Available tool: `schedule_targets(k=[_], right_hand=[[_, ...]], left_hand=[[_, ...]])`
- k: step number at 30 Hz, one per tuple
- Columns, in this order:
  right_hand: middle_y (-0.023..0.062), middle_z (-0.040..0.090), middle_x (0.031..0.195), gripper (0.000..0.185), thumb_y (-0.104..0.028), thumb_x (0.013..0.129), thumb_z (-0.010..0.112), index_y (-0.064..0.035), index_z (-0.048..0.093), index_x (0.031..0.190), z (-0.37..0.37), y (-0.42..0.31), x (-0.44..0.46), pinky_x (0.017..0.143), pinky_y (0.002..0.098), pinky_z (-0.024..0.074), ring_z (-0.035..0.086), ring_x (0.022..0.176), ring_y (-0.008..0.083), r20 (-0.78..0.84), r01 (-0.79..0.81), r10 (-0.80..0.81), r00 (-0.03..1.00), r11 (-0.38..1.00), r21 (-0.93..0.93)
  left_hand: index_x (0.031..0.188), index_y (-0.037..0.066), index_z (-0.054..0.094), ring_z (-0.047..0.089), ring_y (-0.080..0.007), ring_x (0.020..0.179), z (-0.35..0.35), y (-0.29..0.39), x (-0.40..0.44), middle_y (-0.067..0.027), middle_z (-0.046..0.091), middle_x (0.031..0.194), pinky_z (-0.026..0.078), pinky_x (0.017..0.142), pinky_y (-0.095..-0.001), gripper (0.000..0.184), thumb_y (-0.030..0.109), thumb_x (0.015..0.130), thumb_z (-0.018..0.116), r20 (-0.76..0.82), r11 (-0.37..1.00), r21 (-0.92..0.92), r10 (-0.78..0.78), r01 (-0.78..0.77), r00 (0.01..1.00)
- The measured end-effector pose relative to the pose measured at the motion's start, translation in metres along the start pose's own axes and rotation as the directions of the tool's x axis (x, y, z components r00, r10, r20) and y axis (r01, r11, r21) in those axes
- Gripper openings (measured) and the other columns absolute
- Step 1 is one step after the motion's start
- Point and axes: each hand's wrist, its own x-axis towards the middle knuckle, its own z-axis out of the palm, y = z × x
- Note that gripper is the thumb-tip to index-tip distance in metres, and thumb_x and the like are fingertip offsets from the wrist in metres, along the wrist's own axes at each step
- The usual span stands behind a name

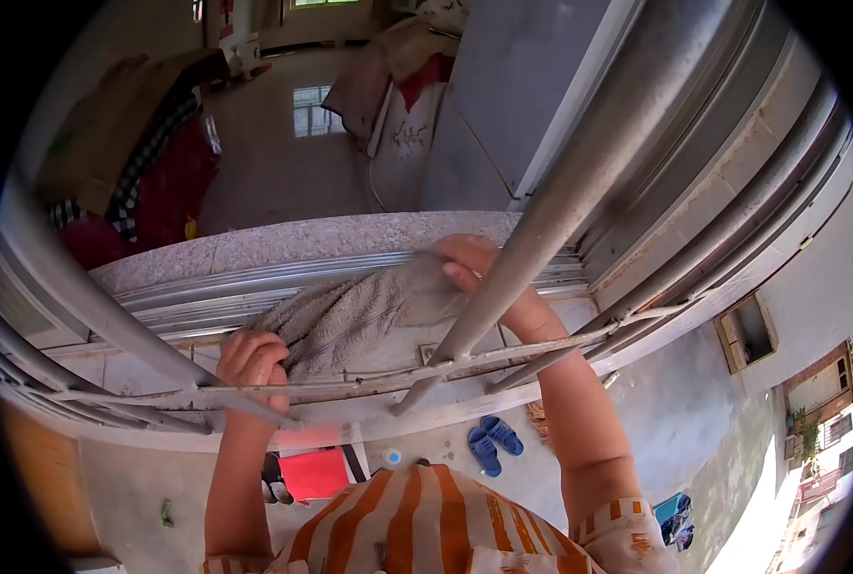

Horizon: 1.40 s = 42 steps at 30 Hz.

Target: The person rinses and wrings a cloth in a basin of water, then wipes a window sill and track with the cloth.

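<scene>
A grey-brown towel-like cloth [350, 316] is stretched, bunched and creased, across the window sill and its metal sliding track [226, 298]. My left hand [252, 360] is closed around the cloth's left end, just above the tiled outer ledge. My right hand [470, 260] grips the right end near the inner edge of the track; its fingers are slightly blurred. Both forearms reach in between the metal window bars [579, 182], and a thick bar crosses in front of my right wrist.
A thin horizontal rod [379, 385] links the bars across the opening. Inside are a speckled stone sill [283, 244], a grey-white panel [503, 96] and a cloth-covered pile [149, 153]. Blue sandals [484, 450] and a red item [314, 474] lie on the ground outside.
</scene>
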Motion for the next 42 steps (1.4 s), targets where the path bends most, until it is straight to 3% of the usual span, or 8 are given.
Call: schedule_targets(k=[9,17,21,26,32,37,40,42], right_hand=[[0.0054,0.062,0.093,0.022,-0.022,0.077,0.064,-0.0061,0.064,0.092,0.012,0.000,-0.006,0.081,0.0361,0.0464,0.059,0.087,0.0244,-0.019,0.001,-0.007,1.000,0.954,-0.301],[0.0049,0.062,0.084,0.014,-0.022,0.082,0.060,-0.0079,0.062,0.082,-0.023,0.013,-0.032,0.078,0.0366,0.0447,0.061,0.081,0.0239,-0.119,-0.265,0.239,0.964,0.799,-0.540],[0.0043,0.061,0.084,0.010,-0.018,0.082,0.057,-0.0088,0.059,0.079,-0.020,0.055,-0.053,0.073,0.0385,0.0440,0.061,0.080,0.0244,-0.263,-0.330,0.205,0.943,0.691,-0.644],[0.0040,0.059,0.094,0.009,-0.015,0.081,0.058,-0.0093,0.059,0.086,-0.016,0.035,-0.053,0.076,0.0414,0.0425,0.057,0.089,0.0258,-0.412,-0.524,0.326,0.851,0.579,-0.624],[0.0062,0.061,0.088,0.011,-0.016,0.081,0.057,-0.0062,0.061,0.085,-0.018,0.033,-0.055,0.077,0.0400,0.0424,0.057,0.085,0.0273,-0.367,-0.396,0.228,0.902,0.777,-0.490],[0.0089,0.062,0.083,0.011,-0.014,0.081,0.055,-0.0063,0.061,0.076,-0.017,0.060,-0.065,0.073,0.0400,0.0438,0.059,0.078,0.0291,-0.476,-0.546,0.354,0.805,0.757,-0.360],[0.0093,0.062,0.082,0.011,-0.013,0.080,0.055,-0.0063,0.061,0.074,-0.031,0.066,-0.066,0.070,0.0422,0.0446,0.060,0.079,0.0292,-0.490,-0.595,0.356,0.796,0.610,-0.524],[0.0109,0.062,0.083,0.011,-0.015,0.081,0.054,-0.0062,0.061,0.078,-0.034,0.076,-0.063,0.073,0.0448,0.0456,0.059,0.083,0.0306,-0.463,-0.755,0.617,0.637,0.374,-0.539]], left_hand=[[0.072,0.000,0.053,0.053,-0.0296,0.066,-0.002,0.002,0.000,-0.0114,0.057,0.075,0.043,0.057,-0.0368,0.018,-0.009,0.058,0.049,0.050,1.000,-0.023,-0.005,0.006,0.999],[0.073,0.001,0.052,0.052,-0.0291,0.062,-0.006,0.000,-0.003,-0.0118,0.057,0.075,0.042,0.056,-0.0363,0.018,-0.009,0.058,0.050,0.018,1.000,-0.004,-0.016,0.016,1.000],[0.073,0.001,0.053,0.052,-0.0291,0.063,-0.006,0.001,-0.005,-0.0120,0.057,0.075,0.042,0.056,-0.0360,0.018,-0.009,0.057,0.050,0.018,1.000,-0.025,-0.015,0.015,1.000],[0.071,0.000,0.053,0.052,-0.0291,0.063,-0.002,-0.002,-0.007,-0.0121,0.056,0.072,0.042,0.056,-0.0361,0.017,-0.009,0.057,0.049,0.036,0.998,-0.042,-0.036,0.037,0.999],[0.069,0.000,0.053,0.053,-0.0297,0.062,0.001,-0.002,-0.002,-0.0126,0.057,0.072,0.043,0.056,-0.0357,0.016,-0.008,0.057,0.048,0.097,0.994,-0.086,-0.057,0.065,0.994],[0.069,0.000,0.054,0.053,-0.0296,0.061,0.000,-0.004,-0.004,-0.0129,0.057,0.072,0.043,0.055,-0.0354,0.016,-0.009,0.057,0.048,0.072,0.992,-0.102,-0.064,0.071,0.995],[0.069,0.000,0.054,0.053,-0.0297,0.061,-0.003,-0.004,-0.005,-0.0132,0.057,0.071,0.042,0.054,-0.0353,0.016,-0.009,0.057,0.048,0.084,0.993,-0.098,-0.061,0.069,0.995],[0.070,0.000,0.054,0.053,-0.0297,0.061,-0.003,-0.005,-0.005,-0.0133,0.057,0.071,0.042,0.054,-0.0353,0.017,-0.009,0.057,0.048,0.089,0.993,-0.097,-0.053,0.061,0.995]])
